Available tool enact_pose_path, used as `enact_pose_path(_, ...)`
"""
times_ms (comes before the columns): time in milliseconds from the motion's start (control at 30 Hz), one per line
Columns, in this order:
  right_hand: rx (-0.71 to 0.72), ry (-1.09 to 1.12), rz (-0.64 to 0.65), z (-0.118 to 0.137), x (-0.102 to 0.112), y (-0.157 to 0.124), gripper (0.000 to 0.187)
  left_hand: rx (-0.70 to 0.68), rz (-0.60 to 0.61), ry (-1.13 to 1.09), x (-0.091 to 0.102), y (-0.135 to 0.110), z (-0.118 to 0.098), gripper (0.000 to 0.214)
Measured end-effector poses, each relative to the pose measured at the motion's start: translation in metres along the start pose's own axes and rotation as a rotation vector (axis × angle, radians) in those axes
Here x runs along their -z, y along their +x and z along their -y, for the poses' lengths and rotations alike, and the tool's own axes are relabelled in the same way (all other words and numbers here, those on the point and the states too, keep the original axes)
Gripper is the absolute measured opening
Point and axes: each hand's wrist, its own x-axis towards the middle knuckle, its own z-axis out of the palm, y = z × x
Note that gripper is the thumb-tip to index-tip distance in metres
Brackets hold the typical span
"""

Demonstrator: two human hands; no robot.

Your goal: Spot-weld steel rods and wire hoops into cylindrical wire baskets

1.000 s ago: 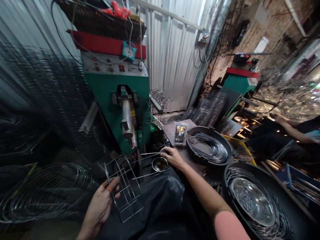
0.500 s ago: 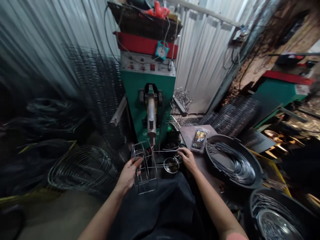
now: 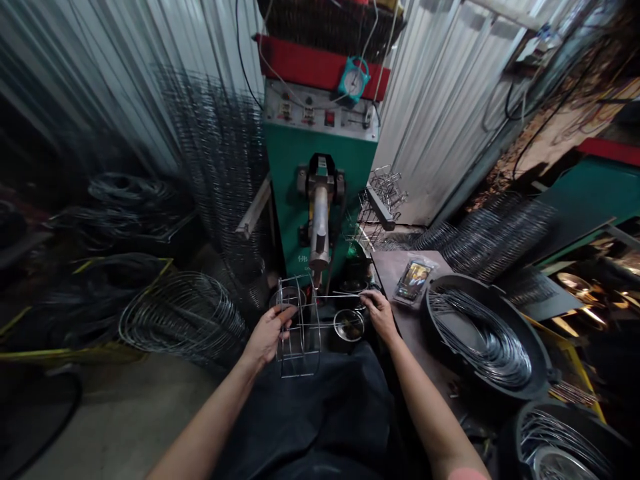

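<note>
My left hand (image 3: 267,335) grips the side of a small wire frame (image 3: 299,327), held upright over my dark apron (image 3: 320,407). My right hand (image 3: 380,313) is closed on thin wire rods (image 3: 339,297) that reach across to the frame. Both sit just below the electrode arm (image 3: 319,227) of a green welding machine (image 3: 320,167). A small metal bowl (image 3: 349,325) lies between my hands, close to the right one.
A phone (image 3: 414,280) lies on the brown side table (image 3: 395,267). Black tubs of curved wires (image 3: 480,333) stand at right, another tub (image 3: 565,440) at the lower right. Wire ring stacks (image 3: 180,320) pile at left, wire coils (image 3: 490,233) at the far right.
My left hand has lifted the wire frame from low left up under the machine's arm. The view has swung left, so the co-worker at right is out of sight.
</note>
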Motion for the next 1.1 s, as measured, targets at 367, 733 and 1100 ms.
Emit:
enact_pose_path(367, -0.046, 0.027, -0.023, -0.008, 0.0, 0.008, 0.018, 0.021, 0.01, -0.01, -0.005, 0.008, -0.004, 0.041)
enact_pose_path(733, -0.07, 0.02, -0.023, -0.008, -0.005, 0.015, 0.02, 0.023, 0.029, -0.018, -0.004, 0.021, -0.006, 0.038)
enact_pose_path(1100, -0.061, 0.011, -0.025, -0.018, -0.004, 0.019, 0.023, 0.05, 0.038, -0.031, -0.005, 0.027, -0.01, 0.035)
